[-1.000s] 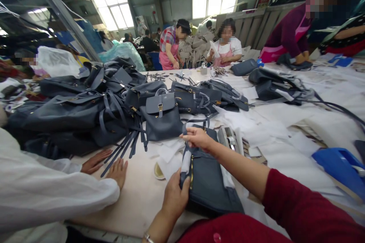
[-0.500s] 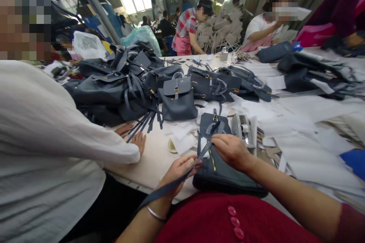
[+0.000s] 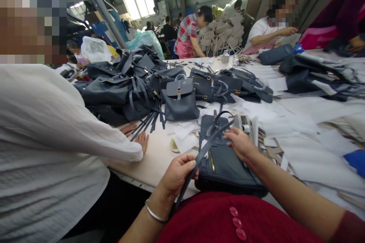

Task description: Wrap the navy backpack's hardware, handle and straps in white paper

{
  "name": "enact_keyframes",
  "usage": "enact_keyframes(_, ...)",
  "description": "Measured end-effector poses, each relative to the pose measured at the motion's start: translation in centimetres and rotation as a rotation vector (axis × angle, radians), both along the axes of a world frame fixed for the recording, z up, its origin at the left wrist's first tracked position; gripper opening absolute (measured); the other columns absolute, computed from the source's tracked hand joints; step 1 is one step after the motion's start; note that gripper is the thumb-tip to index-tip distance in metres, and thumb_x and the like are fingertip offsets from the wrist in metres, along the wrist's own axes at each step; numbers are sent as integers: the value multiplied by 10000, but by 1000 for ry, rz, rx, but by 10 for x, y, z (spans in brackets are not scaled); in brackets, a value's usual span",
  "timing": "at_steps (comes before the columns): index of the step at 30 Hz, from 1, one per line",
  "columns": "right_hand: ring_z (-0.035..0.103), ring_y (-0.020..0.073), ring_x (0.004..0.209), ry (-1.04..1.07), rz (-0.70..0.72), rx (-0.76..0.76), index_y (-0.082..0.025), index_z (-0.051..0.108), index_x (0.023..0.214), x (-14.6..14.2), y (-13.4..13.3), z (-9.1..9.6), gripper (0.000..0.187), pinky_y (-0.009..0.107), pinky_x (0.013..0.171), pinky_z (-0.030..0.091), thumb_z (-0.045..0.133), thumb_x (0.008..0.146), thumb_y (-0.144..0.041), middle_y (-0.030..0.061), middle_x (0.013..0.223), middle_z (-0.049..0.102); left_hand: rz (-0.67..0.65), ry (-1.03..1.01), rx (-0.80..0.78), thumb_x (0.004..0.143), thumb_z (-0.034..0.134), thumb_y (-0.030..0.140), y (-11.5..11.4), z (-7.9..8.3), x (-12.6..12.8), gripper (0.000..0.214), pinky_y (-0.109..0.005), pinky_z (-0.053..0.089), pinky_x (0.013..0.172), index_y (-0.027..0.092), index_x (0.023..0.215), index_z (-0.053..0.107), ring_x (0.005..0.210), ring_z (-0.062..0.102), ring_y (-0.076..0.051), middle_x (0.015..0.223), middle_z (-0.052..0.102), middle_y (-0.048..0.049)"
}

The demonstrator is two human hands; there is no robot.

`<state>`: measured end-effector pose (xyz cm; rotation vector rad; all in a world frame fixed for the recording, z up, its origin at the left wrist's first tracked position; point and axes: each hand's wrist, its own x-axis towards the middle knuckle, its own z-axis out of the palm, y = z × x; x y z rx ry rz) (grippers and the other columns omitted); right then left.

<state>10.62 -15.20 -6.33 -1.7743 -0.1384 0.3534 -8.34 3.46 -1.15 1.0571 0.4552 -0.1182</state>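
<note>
Strap: the dark strap [image 3: 203,153] slants across the left edge of the nearest bag, from beside the person's red top up to a curved loop over the bag's far part.
Left hand: the left hand [image 3: 182,171] grips the strap, thumb on top, at the bag's left edge.
Right hand: the right hand [image 3: 239,143] is above the bag, fingers partly curled, just beside the strap's upper stretch; whether they touch or pinch it, I cannot tell.
Nearest bag: the dark bag [image 3: 228,167] lies on the table [image 3: 158,152] close against the person, between the two forearms, a gold zip [image 3: 211,160] facing up near its left edge.
Shallow dish: a round, yellowish dish [image 3: 173,145] sits left of the bag, partly under white paper [image 3: 186,144]; its contents are unclear.
Flap bag: a dark bag with a buckled flap [image 3: 182,98] stands beyond, flap closed.
Bag pile: more dark bags [image 3: 105,93] heap up at its left.
Sacks: a translucent white sack [image 3: 95,49] and a teal sack [image 3: 146,41] bulge behind the pile; their contents cannot be made out.
Co-worker: a co-worker's hand [image 3: 142,140] rests on the table near loose strips [image 3: 146,123].
</note>
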Motion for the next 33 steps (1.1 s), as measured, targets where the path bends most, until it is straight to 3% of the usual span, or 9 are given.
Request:
enact_keyframes(2, 680, 233, 824, 212, 186, 156, -200, 601, 1068, -37, 7, 1, 317, 309, 599, 504, 488, 906, -449, 121, 993, 693, 66, 32, 128, 741, 751, 369, -11, -8, 12, 294, -231, 457, 573, 131, 889, 663, 542, 547, -102, 628, 633, -9)
enact_keyframes(4, 668, 229, 811, 276, 408, 237, -184, 656, 939, -64, 12, 5, 355, 313, 645, 511, 518, 909, -510, 95, 885, 702, -1, -2, 284, 780, 705, 380, -22, -14, 21, 268, -247, 458, 602, 128, 866, 680, 588, 562, -119, 691, 664, -30)
enact_keyframes(7, 631, 231, 829, 33, 478, 129, -178, 696, 812, -69, 11, 10, 345, 334, 765, 496, 607, 870, -505, 72, 833, 698, -244, -139, 583, 858, 609, 369, -21, -22, 30, 254, -274, 478, 664, 143, 869, 724, 701, 621, -167, 802, 716, -64)
enact_keyframes(11, 640, 227, 779, -14, 322, -22, -179, 709, 808, -40, 3, 6, 413, 343, 773, 494, 549, 881, -553, 69, 795, 707, -190, -134, 1164, 858, 622, 354, 29, -53, 53, 343, -371, 476, 948, 170, 1139, 685, 1093, 621, -268, 1135, 696, -124)
enact_keyframes(14, 640, 214, 730, 37, 315, -63, -167, 697, 811, -31, 4, 1, 454, 335, 738, 499, 538, 875, -588, 62, 747, 694, -210, 161, 1515, 669, 814, 389, 83, -87, 85, 839, -468, 344, 1117, 162, 1406, 483, 1394, 376, -379, 1486, 435, -209)
enact_keyframes(18, 635, 197, 733, 120, 313, -3, -160, 680, 842, -33, 11, 0, 470, 319, 729, 503, 541, 869, -608, 51, 764, 678, -315, 418, 1527, 652, 829, 434, 128, -120, 137, 988, -431, 427, 1030, 180, 1481, 356, 1265, 535, -374, 1418, 497, -232)
enact_keyframes(25, 607, 195, 727, 183, 251, -11, -158, 676, 873, -19, 8, -14, 452, 322, 703, 483, 552, 867, -592, 52, 767, 664, -260, 429, 1472, 680, 784, 215, 129, -154, 222, 453, -338, 441, 987, 65, 1092, 672, 1184, 605, -347, 1186, 671, -244)
enact_keyframes(29, 591, 185, 715, 183, 224, -20, -157, 674, 856, -16, 7, -23, 431, 316, 689, 469, 538, 883, -566, 48, 762, 659, -84, 471, 1435, 790, 695, 333, 123, -170, 238, 467, -341, 466, 944, 38, 1149, 645, 1154, 625, -340, 1176, 676, -258)
enact_keyframes(33, 587, 181, 707, 179, 276, 19, -160, 665, 897, -15, 6, -24, 382, 306, 664, 463, 548, 884, -523, 40, 758, 662, -12, 418, 1422, 826, 666, 424, 125, -165, 233, 573, -315, 466, 940, 43, 1246, 579, 1151, 626, -295, 1226, 661, -232)
